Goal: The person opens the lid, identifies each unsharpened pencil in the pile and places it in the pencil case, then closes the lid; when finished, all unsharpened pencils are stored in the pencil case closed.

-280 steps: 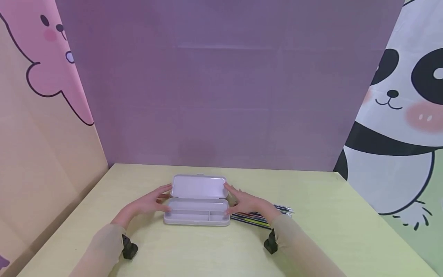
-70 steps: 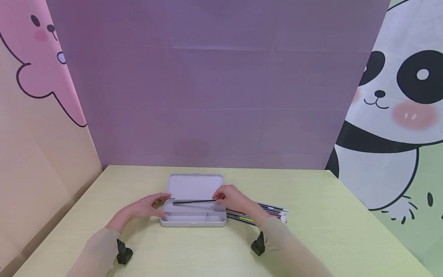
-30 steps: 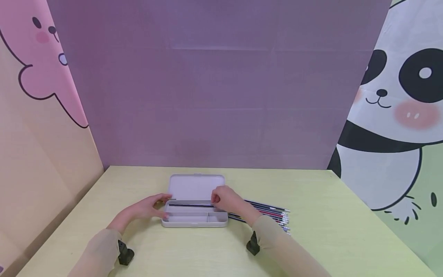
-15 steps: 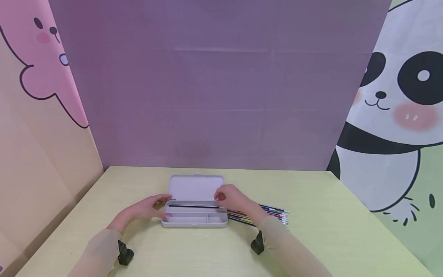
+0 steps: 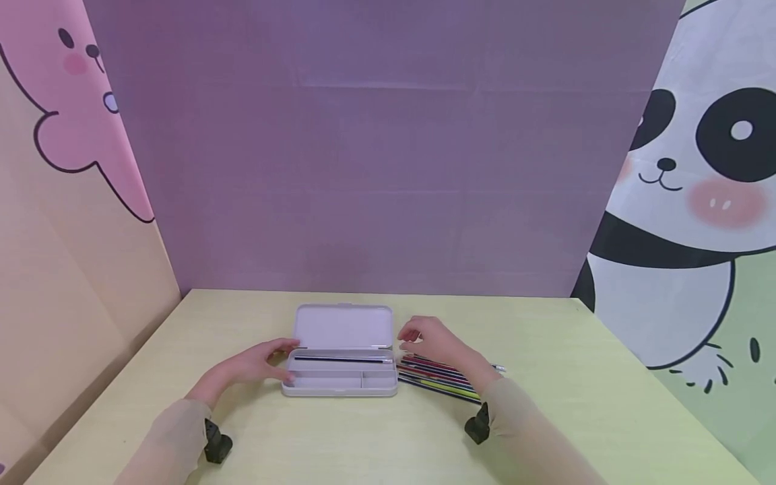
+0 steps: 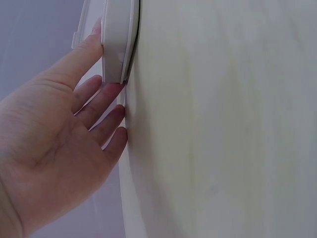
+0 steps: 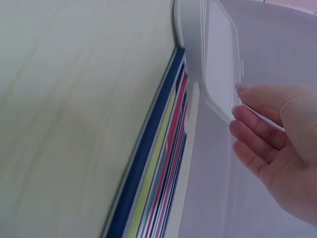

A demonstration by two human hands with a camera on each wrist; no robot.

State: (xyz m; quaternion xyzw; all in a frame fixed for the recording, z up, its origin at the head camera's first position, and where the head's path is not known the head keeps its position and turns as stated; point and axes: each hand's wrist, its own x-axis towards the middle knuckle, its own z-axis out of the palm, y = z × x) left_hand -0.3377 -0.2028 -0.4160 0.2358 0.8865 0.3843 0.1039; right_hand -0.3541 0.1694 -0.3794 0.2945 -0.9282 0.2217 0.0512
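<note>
A pale lilac pencil case [image 5: 345, 391] lies on the table with its lid [image 5: 344, 326] folded back. One dark pencil [image 5: 339, 360] lies lengthwise in its rear compartment; the two front compartments hold nothing. My left hand [image 5: 254, 364] is at the case's left end, and in the left wrist view its thumb [image 6: 86, 52] rests on the rim with the other fingers relaxed beside the end wall. My right hand [image 5: 436, 340] hovers just right of the case, fingers loosely bent and holding nothing. Beneath it lies a bundle of several pencils [image 5: 436, 380], dark blue, red and yellow-green.
The pencils' left tips reach close to the case's right end, and my right forearm hides part of their other ends. Behind the wooden-topped table [image 5: 339, 444] hangs a purple cloth [image 5: 382, 168]. Each wrist carries a small black camera, such as the right one [image 5: 477, 424].
Earlier my right hand lowered the dark pencil into the rear compartment. It has let go and moved right, off the case and over the bundle. My left hand stays at the left end.
</note>
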